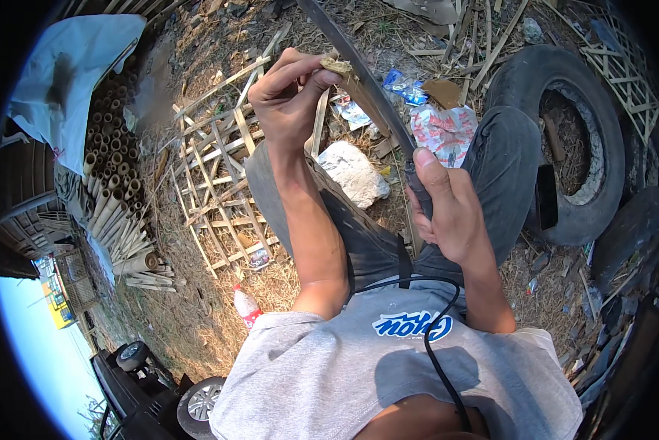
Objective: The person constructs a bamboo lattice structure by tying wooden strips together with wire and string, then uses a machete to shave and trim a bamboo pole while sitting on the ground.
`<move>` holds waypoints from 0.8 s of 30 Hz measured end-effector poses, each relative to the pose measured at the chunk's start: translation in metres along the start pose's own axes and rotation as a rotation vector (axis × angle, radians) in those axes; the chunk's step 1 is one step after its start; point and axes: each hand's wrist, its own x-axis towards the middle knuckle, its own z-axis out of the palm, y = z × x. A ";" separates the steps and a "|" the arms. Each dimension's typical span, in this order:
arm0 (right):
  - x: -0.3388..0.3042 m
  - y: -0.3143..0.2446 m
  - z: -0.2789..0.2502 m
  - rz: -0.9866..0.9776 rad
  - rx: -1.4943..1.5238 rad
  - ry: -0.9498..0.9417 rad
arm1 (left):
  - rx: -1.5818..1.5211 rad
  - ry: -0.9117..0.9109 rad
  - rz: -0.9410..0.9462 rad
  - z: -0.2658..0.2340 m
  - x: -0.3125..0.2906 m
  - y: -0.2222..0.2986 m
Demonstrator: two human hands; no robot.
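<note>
My right hand [450,209] is closed round the handle of a long dark-bladed machete [370,81]. Its blade slants away up and to the left, past the picture's top edge. Between the thumb and fingers of my left hand [293,99] is a bamboo strip [335,67], its pale rough end showing just above the fingertips. The strip's end sits right beside the blade; whether the two touch I cannot tell. A pale stone block [353,174] lies on the ground between my knees, below the blade.
A woven bamboo lattice [223,187] lies left of my legs. Stacked bamboo poles [113,165] stand farther left under a pale tarp [80,66]. At right lies a large tyre [601,81], with a black phone-like object [546,196] near my knee. A bottle [247,304] and wrappers [447,132] litter the ground.
</note>
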 end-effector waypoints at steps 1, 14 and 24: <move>-0.005 -0.007 0.003 -0.029 -0.032 0.016 | -0.018 0.022 -0.009 0.001 0.000 0.002; 0.005 0.020 0.016 -0.227 -0.219 0.082 | -0.002 0.011 -0.035 -0.017 -0.008 0.008; 0.028 0.063 0.009 -0.233 -0.153 0.091 | -0.004 -0.009 -0.121 -0.023 -0.013 0.012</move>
